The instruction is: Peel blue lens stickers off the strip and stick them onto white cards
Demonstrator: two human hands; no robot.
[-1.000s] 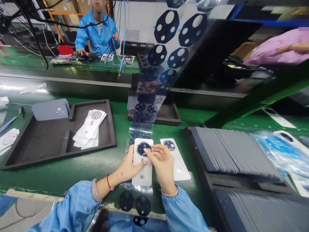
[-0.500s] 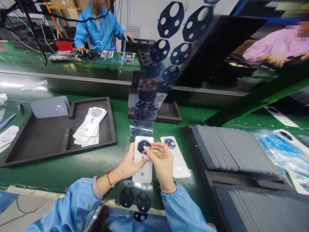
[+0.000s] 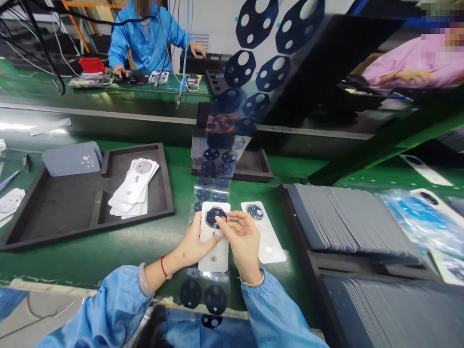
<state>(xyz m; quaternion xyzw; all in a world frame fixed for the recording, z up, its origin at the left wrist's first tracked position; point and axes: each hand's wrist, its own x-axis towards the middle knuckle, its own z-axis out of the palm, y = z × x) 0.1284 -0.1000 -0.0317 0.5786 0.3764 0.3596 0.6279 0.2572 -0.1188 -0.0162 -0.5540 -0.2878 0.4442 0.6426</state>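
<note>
My left hand (image 3: 197,240) is closed around the left edge of a white phone back panel (image 3: 212,253), its thumb across the lower face. Near the panel's top lies a dark octagonal sticker (image 3: 213,213) with round holes. My right hand (image 3: 242,237) has thumb and forefinger pinched together at the sticker's right side; the fingertips hide part of that edge. Beneath the panel runs a clear film strip (image 3: 211,186) carrying dark octagonal stickers in two columns. A second white panel (image 3: 270,237), with a similar dark sticker, lies on the green table just right of my hands.
At left, a black tray (image 3: 166,193) holds a pile of white panels (image 3: 130,188) and grey panels (image 3: 72,162). Another black tray (image 3: 308,270) at right carries rows of grey panels (image 3: 355,222). Two co-workers sit across the bench, one in blue (image 3: 145,41), one in pink (image 3: 402,63).
The view has shifted slightly, so the scene sits a little higher. Both hands keep nearly the same pose on the panel and sticker, and the right thumb barely moves.
</note>
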